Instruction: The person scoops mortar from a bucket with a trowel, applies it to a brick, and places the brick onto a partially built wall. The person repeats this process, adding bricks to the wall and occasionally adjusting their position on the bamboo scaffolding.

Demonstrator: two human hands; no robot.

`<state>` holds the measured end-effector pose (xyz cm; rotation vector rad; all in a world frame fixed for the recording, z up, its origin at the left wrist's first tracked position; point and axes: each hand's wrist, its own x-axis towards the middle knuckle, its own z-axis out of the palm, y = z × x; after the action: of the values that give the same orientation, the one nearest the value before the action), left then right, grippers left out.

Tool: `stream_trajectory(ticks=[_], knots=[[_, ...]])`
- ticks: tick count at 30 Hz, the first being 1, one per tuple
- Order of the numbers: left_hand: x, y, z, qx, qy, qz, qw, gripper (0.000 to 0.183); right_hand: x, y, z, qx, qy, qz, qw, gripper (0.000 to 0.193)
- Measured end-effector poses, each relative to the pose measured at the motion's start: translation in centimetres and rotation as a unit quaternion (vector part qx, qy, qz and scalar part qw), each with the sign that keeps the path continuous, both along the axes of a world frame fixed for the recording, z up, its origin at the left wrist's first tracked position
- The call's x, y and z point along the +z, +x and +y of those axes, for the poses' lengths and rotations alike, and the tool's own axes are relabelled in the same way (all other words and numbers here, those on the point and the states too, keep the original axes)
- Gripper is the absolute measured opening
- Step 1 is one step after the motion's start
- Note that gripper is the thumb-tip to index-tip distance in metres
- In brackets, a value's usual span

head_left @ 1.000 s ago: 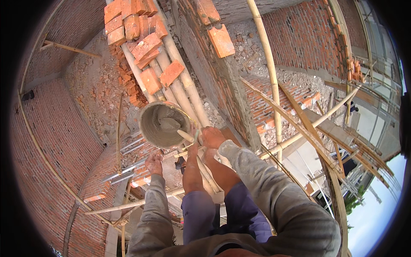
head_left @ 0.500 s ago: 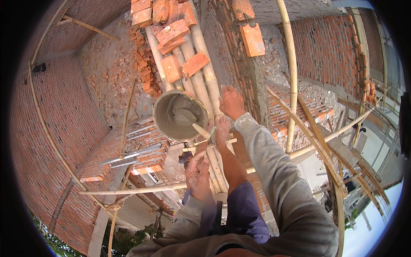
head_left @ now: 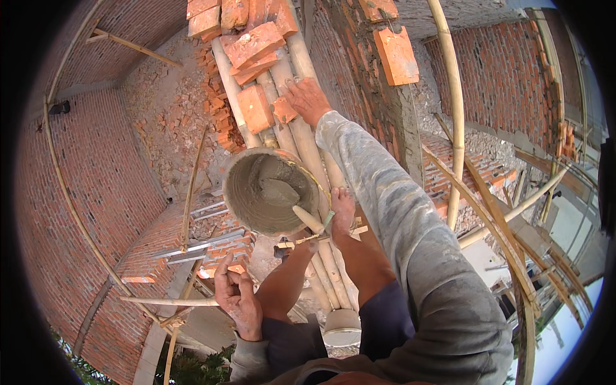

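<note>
My right hand (head_left: 308,100) reaches forward over a loose orange brick (head_left: 283,111), its fingers wrapped round the right end and hiding that part. The brick lies on bamboo poles (head_left: 307,144), beside another brick (head_left: 255,108). Nearer to me stands a round bucket (head_left: 235,208) of grey mortar. In the mortar rests a trowel (head_left: 308,219), its pale wooden handle leaning over the rim toward my feet. My left hand (head_left: 239,300) is raised to the left of my knee, fingers loosely bent and apart, holding nothing.
Stacked bricks (head_left: 255,45) lie farther along the poles. To the right runs a brick wall (head_left: 359,83) with mortar and a brick (head_left: 396,56) on top. An upright bamboo pole (head_left: 454,128) stands beyond it. My bare foot (head_left: 342,208) is close to the bucket.
My right hand has moved forward and left from beside the wall onto the loose brick. My left hand has drawn away to the left, and its fingers have spread.
</note>
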<state>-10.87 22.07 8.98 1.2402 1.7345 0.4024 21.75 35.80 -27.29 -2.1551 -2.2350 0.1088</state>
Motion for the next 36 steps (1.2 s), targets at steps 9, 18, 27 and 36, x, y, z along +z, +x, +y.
stream_trajectory(ticks=[9,18,27,36], knots=[[-5.9,-1.7,8.6,-0.03,0.227,0.053,0.972,0.044,1.0,-1.9,3.7,0.103,-0.188,-0.065,0.975,0.028],[-14.2,-5.9,22.0,-0.05,0.32,-0.047,0.945,0.05,29.8,12.7,-4.2,-0.016,-0.099,0.209,0.973,0.063],[-14.6,-13.1,19.9,-0.002,0.265,-0.181,0.947,0.048,27.7,20.5,-23.1,-0.335,0.002,0.145,0.931,0.107],[-14.3,-9.5,19.1,-0.061,0.242,-0.19,0.95,0.047,14.1,18.5,-24.4,-0.275,0.012,0.141,0.951,0.09]])
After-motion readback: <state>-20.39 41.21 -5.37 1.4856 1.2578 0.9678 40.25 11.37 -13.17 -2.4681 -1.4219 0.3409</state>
